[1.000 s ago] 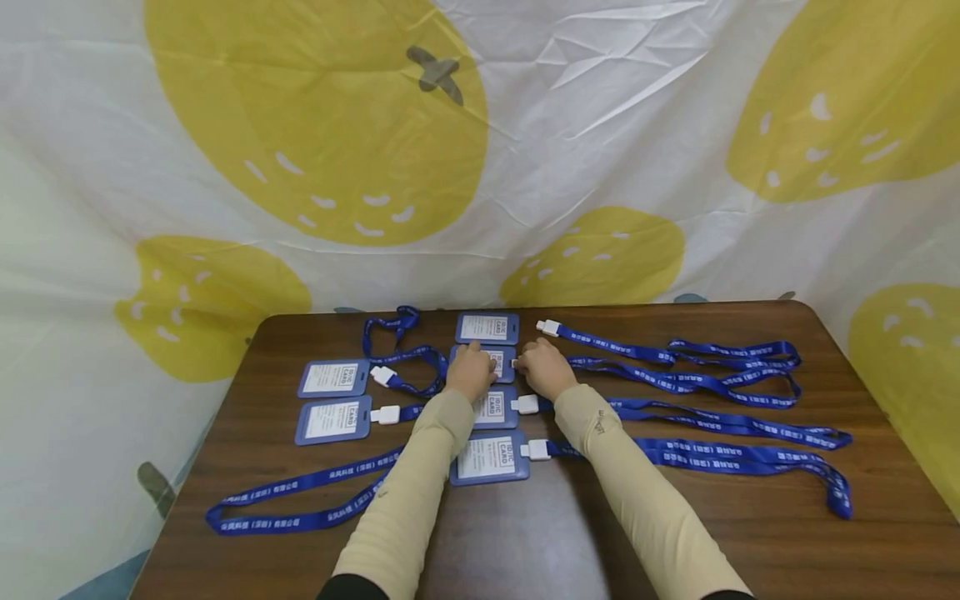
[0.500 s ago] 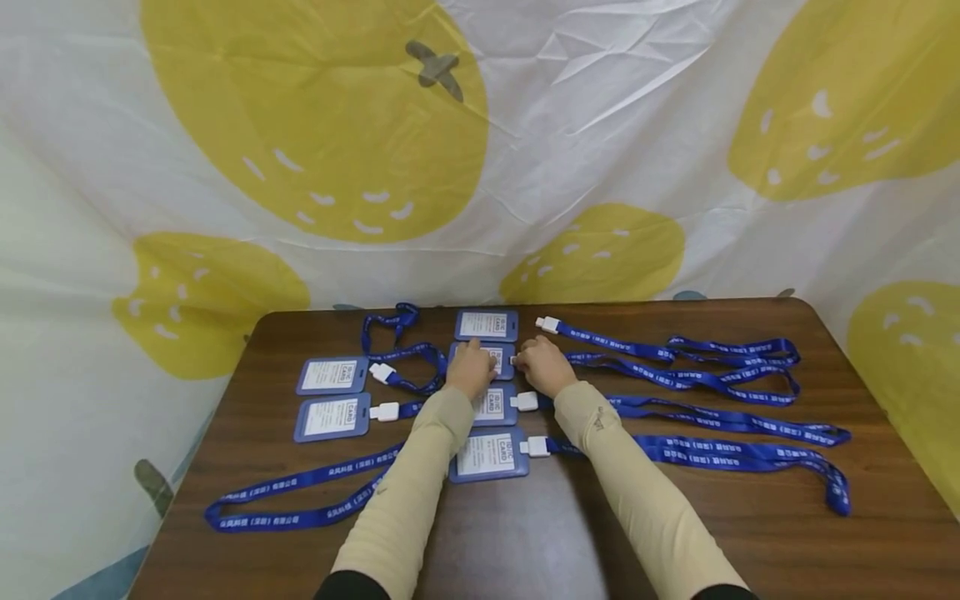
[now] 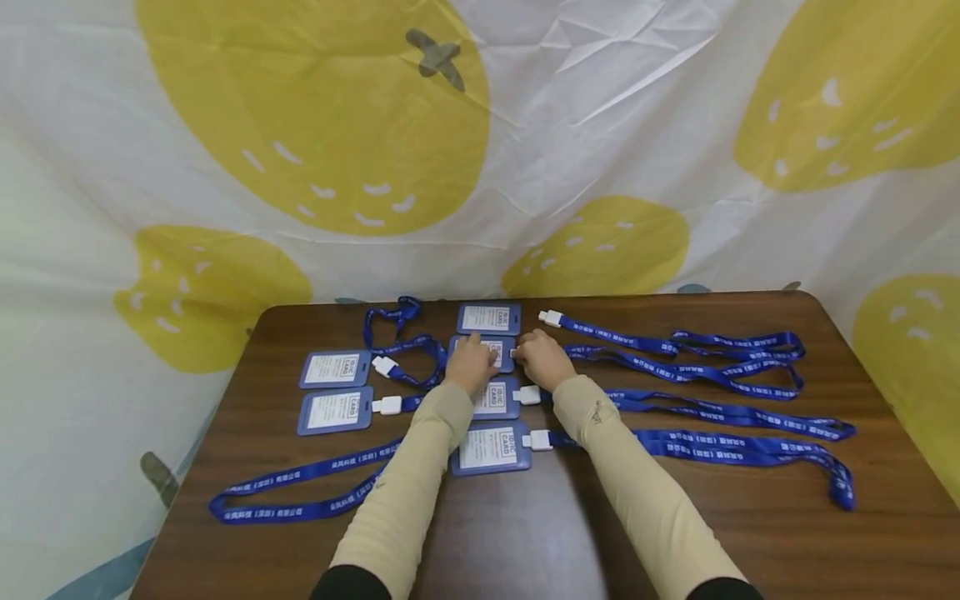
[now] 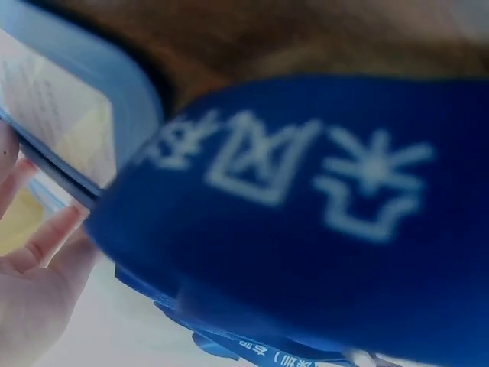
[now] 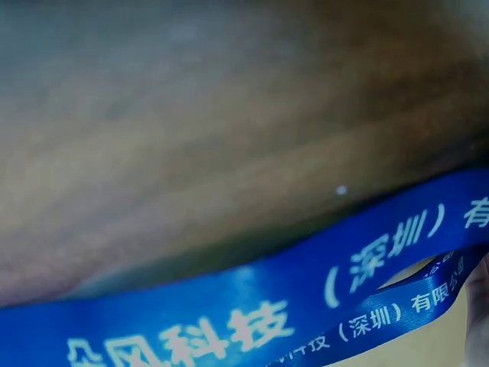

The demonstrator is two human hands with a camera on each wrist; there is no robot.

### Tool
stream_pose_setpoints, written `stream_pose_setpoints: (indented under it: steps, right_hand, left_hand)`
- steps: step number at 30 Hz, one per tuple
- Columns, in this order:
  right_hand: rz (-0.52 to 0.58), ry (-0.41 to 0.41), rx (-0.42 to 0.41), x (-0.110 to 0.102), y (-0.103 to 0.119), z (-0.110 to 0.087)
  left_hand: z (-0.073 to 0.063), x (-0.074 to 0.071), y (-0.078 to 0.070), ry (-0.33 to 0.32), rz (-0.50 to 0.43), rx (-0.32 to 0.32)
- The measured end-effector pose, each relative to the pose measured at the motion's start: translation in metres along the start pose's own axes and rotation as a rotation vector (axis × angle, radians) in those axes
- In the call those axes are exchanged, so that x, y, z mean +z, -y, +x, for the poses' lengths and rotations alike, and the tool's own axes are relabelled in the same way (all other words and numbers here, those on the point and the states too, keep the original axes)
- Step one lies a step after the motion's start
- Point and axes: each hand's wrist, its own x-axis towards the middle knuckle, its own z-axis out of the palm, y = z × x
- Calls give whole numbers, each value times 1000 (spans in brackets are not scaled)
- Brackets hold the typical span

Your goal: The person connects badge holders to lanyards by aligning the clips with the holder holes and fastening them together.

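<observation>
In the head view my left hand [image 3: 471, 365] grips a blue ID badge holder [image 3: 506, 351], second from the back in the middle column, and covers its left part. At that holder's slotted right end, my right hand [image 3: 543, 360] pinches the white clip end of a blue lanyard [image 3: 637, 361]; the fingers hide most of the clip. Whether clip and holder are joined cannot be seen. In the left wrist view, fingers [image 4: 53, 241] touch the edge of a badge holder [image 4: 141, 88], with a blurred lanyard [image 4: 290, 199] in front. The right wrist view shows mostly lanyard strap [image 5: 229, 313].
At the back lie a badge holder [image 3: 487, 318] and a separate lanyard clip [image 3: 551, 318]. Two holders with lanyards, a third one [image 3: 495, 398] and a front one [image 3: 491, 448], lie nearer. On the left are a loose holder [image 3: 333, 368] and a clipped holder [image 3: 334, 411].
The head view has shifted slightly, so the table sits a little higher in it. Both hands stay at the same badge holder with hardly any visible movement.
</observation>
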Motion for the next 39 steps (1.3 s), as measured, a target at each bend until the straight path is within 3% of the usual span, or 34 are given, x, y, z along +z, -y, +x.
stream_pose_setpoints:
  steps: [8, 12, 16, 30, 39]
  right_hand:
    - [23, 12, -24, -3, 1, 0]
    - [4, 18, -39, -4, 1, 2]
    - [5, 5, -37, -4, 0, 2]
    - [55, 17, -4, -4, 1, -4]
    - [85, 23, 12, -11, -7, -9]
  left_hand:
    - [-1, -1, -2, 10, 25, 20]
    - [-1, -2, -3, -23, 30, 29]
    - [-1, -1, -4, -51, 41, 34]
    - [3, 2, -3, -17, -1, -4]
    - [10, 0, -8, -48, 14, 11]
